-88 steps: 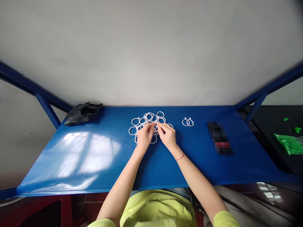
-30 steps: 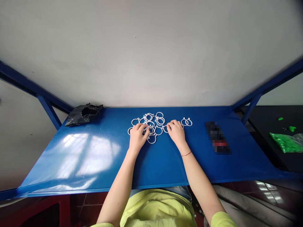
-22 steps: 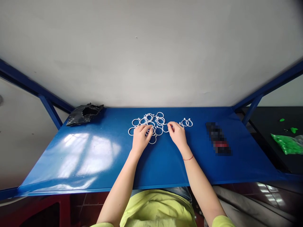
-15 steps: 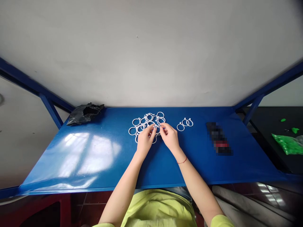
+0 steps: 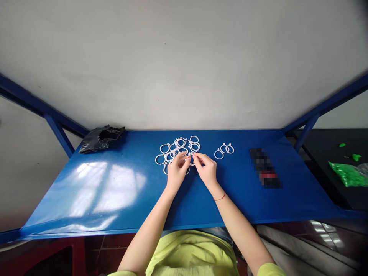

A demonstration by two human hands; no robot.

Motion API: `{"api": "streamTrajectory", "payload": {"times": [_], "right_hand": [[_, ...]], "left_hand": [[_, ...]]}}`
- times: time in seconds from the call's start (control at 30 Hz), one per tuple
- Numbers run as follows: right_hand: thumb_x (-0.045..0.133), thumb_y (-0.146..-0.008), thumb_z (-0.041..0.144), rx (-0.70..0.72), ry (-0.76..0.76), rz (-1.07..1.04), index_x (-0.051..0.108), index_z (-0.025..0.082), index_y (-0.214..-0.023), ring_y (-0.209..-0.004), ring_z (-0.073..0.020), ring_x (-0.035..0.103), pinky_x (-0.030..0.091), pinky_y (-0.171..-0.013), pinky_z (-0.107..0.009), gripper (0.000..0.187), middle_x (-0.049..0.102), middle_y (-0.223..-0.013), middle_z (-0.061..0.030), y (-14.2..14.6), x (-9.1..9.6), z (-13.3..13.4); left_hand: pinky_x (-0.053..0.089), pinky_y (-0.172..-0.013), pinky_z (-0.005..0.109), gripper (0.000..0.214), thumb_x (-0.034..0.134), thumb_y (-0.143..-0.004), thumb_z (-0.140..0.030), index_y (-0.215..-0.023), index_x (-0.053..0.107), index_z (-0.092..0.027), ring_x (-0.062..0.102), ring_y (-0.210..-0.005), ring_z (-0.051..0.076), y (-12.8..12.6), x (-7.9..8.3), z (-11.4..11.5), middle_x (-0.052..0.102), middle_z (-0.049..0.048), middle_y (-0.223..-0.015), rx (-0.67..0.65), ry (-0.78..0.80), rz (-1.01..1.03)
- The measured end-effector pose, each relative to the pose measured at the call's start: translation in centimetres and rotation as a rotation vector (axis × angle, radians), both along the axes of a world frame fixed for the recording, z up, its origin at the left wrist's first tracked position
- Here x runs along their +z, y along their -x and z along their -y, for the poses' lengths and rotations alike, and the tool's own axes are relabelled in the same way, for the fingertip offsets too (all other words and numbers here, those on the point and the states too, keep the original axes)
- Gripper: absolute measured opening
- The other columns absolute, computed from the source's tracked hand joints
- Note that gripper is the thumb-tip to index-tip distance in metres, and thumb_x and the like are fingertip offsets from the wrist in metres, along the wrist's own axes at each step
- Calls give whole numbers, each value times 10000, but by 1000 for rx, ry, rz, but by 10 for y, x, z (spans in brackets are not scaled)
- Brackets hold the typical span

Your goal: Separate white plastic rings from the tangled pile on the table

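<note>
A loose heap of several white plastic rings [image 5: 178, 147] lies on the blue table [image 5: 115, 184] near its far edge. My left hand [image 5: 176, 171] and my right hand [image 5: 205, 168] meet at the heap's near side, fingertips pinched together on one white ring [image 5: 190, 156] held between them. To the right lie three more white rings [image 5: 224, 149] in a short row, apart from the heap. A red thread circles my right wrist.
A crumpled black plastic bag [image 5: 100, 138] sits at the table's far left corner. A dark blurred object [image 5: 265, 167] lies on the right part. Blue frame struts rise at both sides, and a green bag [image 5: 349, 173] lies on a dark surface beyond the right edge.
My right hand carried a ring to the small row on the right, making it three, then came back to the heap. Both hands now pinch another ring together.
</note>
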State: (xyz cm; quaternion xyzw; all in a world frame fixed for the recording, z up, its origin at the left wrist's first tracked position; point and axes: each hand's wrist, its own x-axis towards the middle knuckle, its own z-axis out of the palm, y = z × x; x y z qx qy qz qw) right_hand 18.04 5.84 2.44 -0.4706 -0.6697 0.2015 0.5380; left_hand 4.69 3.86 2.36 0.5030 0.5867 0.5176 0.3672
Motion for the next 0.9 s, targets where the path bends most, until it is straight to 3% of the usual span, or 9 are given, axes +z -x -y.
{"api": "streamTrajectory", "payload": {"times": [0.17, 0.4, 0.7, 0.9], "right_hand": [[589, -946, 253, 9, -28, -8, 752, 214, -1000, -721, -152, 713, 587, -613, -253, 176, 769, -935, -52, 2, 1, 1], [581, -951, 243, 68, -19, -10, 762, 245, -1049, -858, -174, 731, 605, -685, -262, 205, 769, -991, -48, 0, 2, 1], [563, -959, 248, 133, 21, -43, 762, 245, -1062, -830, -167, 722, 601, -662, -259, 223, 758, -990, -64, -3, 3, 1], [556, -962, 227, 148, -21, -13, 759, 243, -1073, -863, -167, 722, 608, -748, -273, 232, 756, -991, -64, -2, 3, 3]], "left_hand": [[638, -702, 321, 456, 661, -862, -492, -1213, 662, -200, 747, -830, 201, -3, -1, 0, 747, 94, -1104, -29, 49, 159], [635, -706, 332, 414, 618, -895, -469, -1197, 697, -198, 740, -831, 210, 1, -3, -1, 747, 92, -1116, -67, -17, 43], [637, -661, 310, 343, 623, -902, -441, -1131, 709, -201, 732, -729, 167, 5, 3, -4, 709, 102, -1131, -140, -87, 64], [633, -626, 306, 304, 640, -891, -441, -1068, 718, -207, 729, -696, 162, 6, 0, -2, 693, 88, -1084, -126, -98, 87]]}}
